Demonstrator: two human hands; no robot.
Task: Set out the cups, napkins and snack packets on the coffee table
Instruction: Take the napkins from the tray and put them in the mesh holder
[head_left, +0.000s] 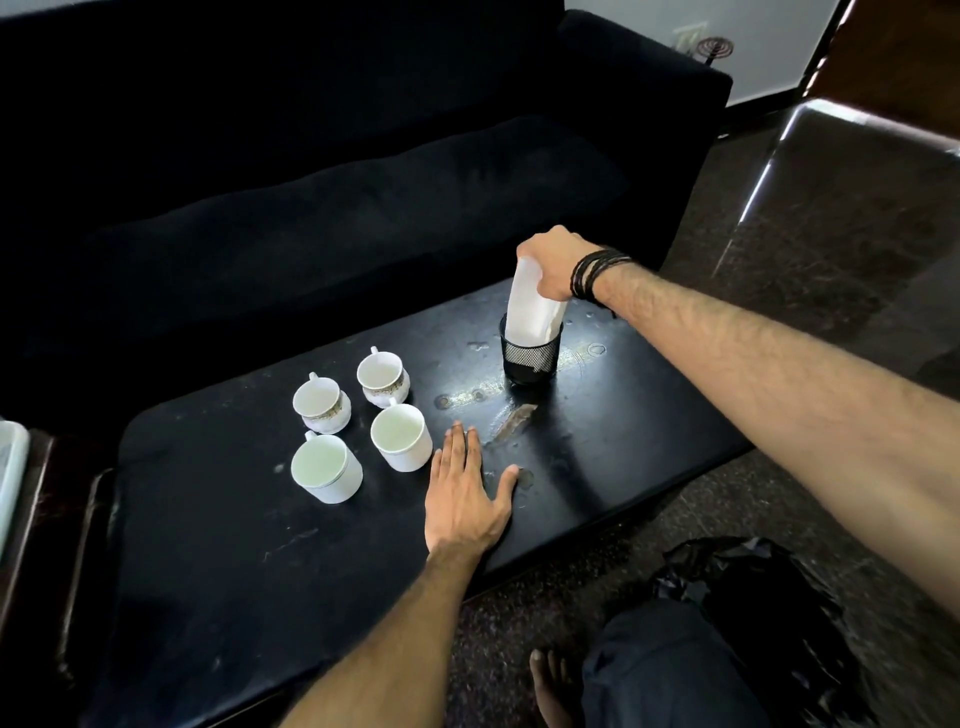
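dark, scuffed black coffee table (260, 545) in front of a black fabric sofa (311, 182), glossy dark floor to the right.

at far left, off the table edge, part of a pale translucent plastic container (10, 467), contents not visible. on the left half of the table, four white ceramic cups standing upright in a loose square: patterned-rim cup (321, 404) and plain cup (326, 468) on the left, second patterned-rim cup (383, 377) and second plain cup (401, 437) on the right. cups judged done.

just right of the cups, left hand (467, 499) pressed flat on the table, fingers spread, holding nothing, apparently bracing.

further right and toward the sofa, black wire-mesh cylindrical holder (530, 353) standing upright. folded white paper napkins (532, 306) with their lower end inside the holder and upper end sticking out above the rim. right hand (553, 265), black cord bracelets at the wrist, closed around the top of the napkins from above, directly over the holder. probably being seated down into it, though whether the stack has reached the bottom cannot be told through the mesh.

at lower right on the floor, crumpled black plastic bag (753, 597) beside a knee and bare foot.

no snack packets seen on the table, so that part judged left, along with letting go of the napkins.
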